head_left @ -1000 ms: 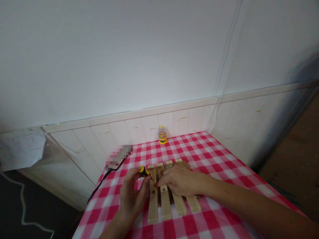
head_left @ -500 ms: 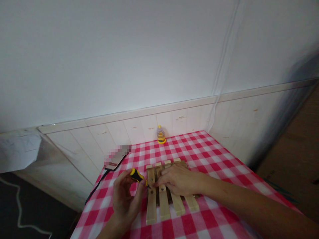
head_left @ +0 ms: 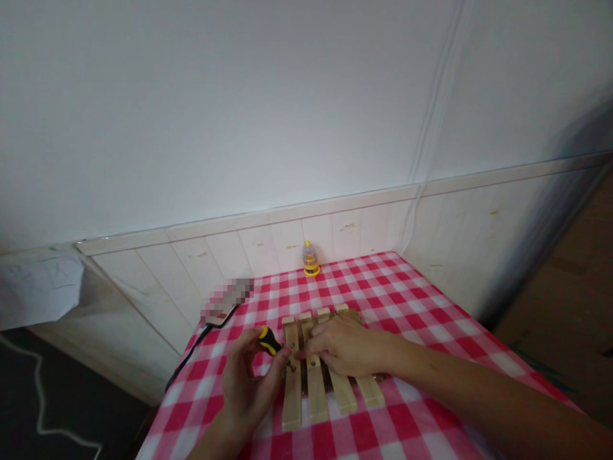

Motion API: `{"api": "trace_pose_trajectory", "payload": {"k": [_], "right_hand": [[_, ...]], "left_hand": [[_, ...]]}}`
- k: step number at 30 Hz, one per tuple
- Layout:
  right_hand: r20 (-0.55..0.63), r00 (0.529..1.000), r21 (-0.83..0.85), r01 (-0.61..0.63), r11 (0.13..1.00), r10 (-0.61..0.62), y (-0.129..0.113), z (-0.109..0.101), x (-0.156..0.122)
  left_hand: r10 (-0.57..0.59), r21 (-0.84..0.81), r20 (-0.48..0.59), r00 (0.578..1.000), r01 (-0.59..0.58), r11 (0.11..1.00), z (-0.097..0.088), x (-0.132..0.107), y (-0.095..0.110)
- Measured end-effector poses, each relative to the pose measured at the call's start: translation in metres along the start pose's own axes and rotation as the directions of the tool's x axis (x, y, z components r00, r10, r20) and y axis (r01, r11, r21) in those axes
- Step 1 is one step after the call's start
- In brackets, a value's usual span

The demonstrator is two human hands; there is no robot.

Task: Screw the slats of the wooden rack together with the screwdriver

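A small yellow-and-black screwdriver [head_left: 269,340] is pinched in my left hand [head_left: 246,380], its handle tilted up and to the left. Its tip end is close to a screw in the leftmost slat, though my thumb partly hides it. On the table lies a wooden slatted piece [head_left: 292,406] with several pale slats across darker crosspieces. My right hand [head_left: 342,345] grips this piece from above, palm over the middle and right slats. Its index finger reaches toward the leftmost slat and covers part of the wood. Dark screw heads [head_left: 313,364] show on the two left slats.
A red-and-white checked cloth [head_left: 373,287] covers the table. At the back, by the white panelled wall [head_left: 282,239], stands a clear container with a yellow base [head_left: 311,262]. A phone-like flat device [head_left: 225,310] with a black cable lies at the left edge.
My left hand and the screwdriver have moved slightly right, and the handle has turned a little more upright. My right hand stays on the wooden piece.
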State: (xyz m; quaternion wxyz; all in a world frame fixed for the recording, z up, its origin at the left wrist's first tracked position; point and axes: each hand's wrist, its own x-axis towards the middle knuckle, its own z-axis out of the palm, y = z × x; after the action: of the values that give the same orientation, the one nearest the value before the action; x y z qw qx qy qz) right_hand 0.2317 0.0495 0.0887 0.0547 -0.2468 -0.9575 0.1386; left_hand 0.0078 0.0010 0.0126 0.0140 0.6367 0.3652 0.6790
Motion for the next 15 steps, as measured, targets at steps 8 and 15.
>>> {"api": "trace_pose_trajectory", "payload": {"k": [8,15], "right_hand": [[0.004,1.0,-0.017,-0.019,1.0,0.019,-0.0019,-0.003,-0.0003],[0.002,1.0,-0.01,-0.003,1.0,0.003,-0.0007,-0.0005,0.0003]], "left_hand": [[-0.031,-0.103,0.049,0.998,0.036,0.994,-0.0023,0.0007,0.0041],[-0.082,-0.182,0.109,0.991,0.101,0.978,-0.006,-0.004,0.0028]]}}
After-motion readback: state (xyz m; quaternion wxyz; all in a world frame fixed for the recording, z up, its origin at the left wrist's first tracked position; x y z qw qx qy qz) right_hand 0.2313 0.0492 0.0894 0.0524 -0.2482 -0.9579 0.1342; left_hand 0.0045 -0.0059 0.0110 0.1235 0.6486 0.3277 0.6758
